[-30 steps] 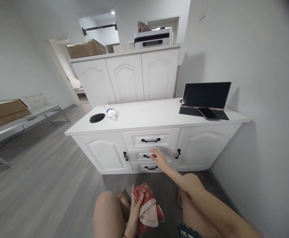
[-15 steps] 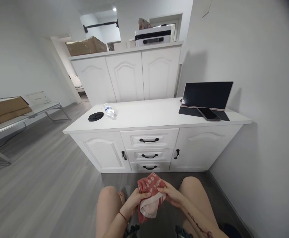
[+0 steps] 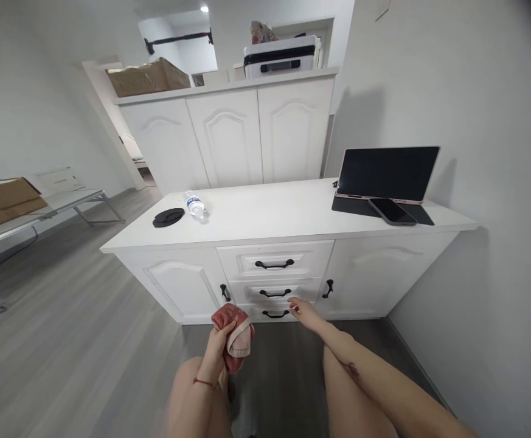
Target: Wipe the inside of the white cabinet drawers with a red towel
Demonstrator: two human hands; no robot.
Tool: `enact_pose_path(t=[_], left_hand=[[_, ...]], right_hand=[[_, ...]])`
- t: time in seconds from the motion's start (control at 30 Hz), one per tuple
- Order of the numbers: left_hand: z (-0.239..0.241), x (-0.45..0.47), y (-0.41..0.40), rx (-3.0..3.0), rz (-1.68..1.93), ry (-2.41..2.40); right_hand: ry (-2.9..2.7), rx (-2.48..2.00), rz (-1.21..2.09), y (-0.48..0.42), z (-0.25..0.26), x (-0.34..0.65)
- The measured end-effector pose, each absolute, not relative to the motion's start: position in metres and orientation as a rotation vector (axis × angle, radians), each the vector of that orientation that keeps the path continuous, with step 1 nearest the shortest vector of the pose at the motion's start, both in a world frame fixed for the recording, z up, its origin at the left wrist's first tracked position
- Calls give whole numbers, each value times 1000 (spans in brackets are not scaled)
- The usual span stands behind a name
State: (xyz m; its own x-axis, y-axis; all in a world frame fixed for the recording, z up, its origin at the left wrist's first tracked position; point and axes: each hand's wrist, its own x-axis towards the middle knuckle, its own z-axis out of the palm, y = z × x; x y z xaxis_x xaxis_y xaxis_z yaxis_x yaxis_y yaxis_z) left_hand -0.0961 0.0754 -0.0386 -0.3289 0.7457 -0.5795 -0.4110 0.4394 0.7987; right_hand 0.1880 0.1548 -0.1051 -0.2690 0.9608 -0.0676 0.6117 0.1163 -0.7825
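Pinching a red cloth (image 3: 227,316) is the left hand (image 3: 219,342) — the right hand (image 3: 303,312), loosely spread, hovers near the bottom handle (image 3: 275,315).

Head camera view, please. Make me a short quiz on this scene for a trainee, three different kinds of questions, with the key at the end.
1. Multiple choice: what does the left hand hold?
A. a smartphone
B. a red-and-white patterned cloth
C. a plastic bottle
2. True or false: the screen of the tablet on the white countertop is dark.
3. Count: how many black drawer handles show on the cabinet front near the right hand?

Key: 1. B; 2. True; 3. Three.
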Motion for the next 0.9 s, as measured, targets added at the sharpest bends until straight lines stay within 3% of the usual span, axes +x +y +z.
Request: enact_pose_path(t=[0.5, 0.9], left_hand=[[-45, -104, 70, 292, 1195, 1574], [-12, -113, 54, 221, 1499, 1401]], right_hand=[[-2114, -1669, 969, 191, -134, 127], [-2312, -1624, 926, 117, -111, 138]])
